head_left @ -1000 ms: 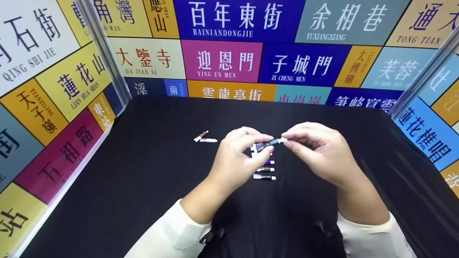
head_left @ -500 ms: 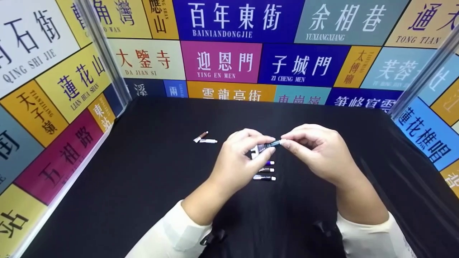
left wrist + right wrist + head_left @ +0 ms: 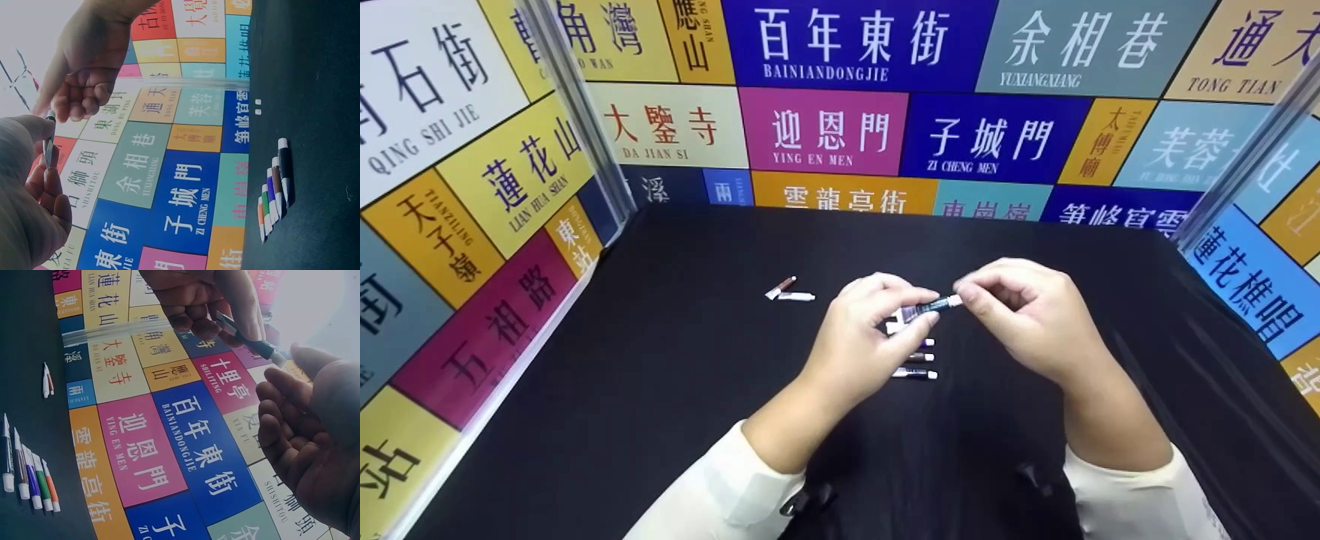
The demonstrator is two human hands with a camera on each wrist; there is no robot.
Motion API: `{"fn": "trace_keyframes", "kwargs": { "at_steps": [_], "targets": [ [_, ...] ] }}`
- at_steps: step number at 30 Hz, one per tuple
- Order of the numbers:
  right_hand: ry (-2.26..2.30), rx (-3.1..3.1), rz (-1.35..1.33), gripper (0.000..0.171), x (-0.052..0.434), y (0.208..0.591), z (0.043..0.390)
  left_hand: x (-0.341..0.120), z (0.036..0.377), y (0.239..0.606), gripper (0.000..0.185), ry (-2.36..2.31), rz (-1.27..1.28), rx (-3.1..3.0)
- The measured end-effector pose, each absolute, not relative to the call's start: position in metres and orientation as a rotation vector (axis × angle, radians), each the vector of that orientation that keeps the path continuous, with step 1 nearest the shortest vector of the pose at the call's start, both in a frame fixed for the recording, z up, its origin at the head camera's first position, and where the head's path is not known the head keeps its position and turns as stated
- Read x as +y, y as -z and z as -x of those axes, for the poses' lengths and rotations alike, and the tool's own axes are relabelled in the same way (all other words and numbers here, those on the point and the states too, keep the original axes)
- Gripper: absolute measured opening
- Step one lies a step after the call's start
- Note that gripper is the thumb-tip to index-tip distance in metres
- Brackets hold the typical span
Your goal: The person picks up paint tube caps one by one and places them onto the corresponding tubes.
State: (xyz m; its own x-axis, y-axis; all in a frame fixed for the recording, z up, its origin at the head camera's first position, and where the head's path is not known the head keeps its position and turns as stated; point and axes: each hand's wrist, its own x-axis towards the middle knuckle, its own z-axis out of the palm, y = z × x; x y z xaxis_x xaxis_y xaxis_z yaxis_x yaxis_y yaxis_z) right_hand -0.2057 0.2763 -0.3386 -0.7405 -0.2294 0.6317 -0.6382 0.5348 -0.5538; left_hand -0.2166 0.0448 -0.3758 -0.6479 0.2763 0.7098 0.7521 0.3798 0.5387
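Both hands are raised over a black table (image 3: pixel 660 390). My left hand (image 3: pixel 919 311) pinches a small dark tube (image 3: pixel 931 306) by its body, seen close up as the tube (image 3: pixel 247 337) in the right wrist view. My right hand (image 3: pixel 966 300) has its fingers curled, with thumb and forefinger at the tube's white cap (image 3: pixel 955 301). Under the hands lies a row of several small tubes (image 3: pixel 916 357) with white caps. The left wrist view shows that row (image 3: pixel 273 191) in orange, green, purple, brown and black.
Two more small tubes (image 3: pixel 789 291) lie apart to the left of the hands. Panels printed with coloured street signs (image 3: pixel 825 127) wall the table at the back and both sides. White sleeves (image 3: pixel 720 487) cover both forearms.
The hands stay almost in place. Half a second ago my right fingers covered the white cap; now the cap shows just off their tips.
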Motion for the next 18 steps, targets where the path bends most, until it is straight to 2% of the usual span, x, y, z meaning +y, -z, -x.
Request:
{"fn": "trace_keyframes", "kwargs": {
  "at_steps": [5,7,12,18],
  "targets": [
    [-1.222,-2.173,-0.901,0.030,0.2802,0.3347,0.2060,0.0449,0.2180,0.3769,0.021,1.217,0.867,-2.132],
    [-1.186,-2.136,-0.993,0.034,0.2806,0.3339,0.2068,0.0452,0.2184,0.3771,0.021,1.220,0.863,-2.131],
    [-1.099,-2.109,-1.070,0.033,0.2799,0.3344,0.2083,0.0462,0.2186,0.3785,0.020,1.242,0.861,-2.126],
    [-1.015,-2.179,-1.025,0.025,0.2804,0.3351,0.2084,0.0477,0.2178,0.3790,0.019,1.212,0.886,-2.111]
  ]
}}
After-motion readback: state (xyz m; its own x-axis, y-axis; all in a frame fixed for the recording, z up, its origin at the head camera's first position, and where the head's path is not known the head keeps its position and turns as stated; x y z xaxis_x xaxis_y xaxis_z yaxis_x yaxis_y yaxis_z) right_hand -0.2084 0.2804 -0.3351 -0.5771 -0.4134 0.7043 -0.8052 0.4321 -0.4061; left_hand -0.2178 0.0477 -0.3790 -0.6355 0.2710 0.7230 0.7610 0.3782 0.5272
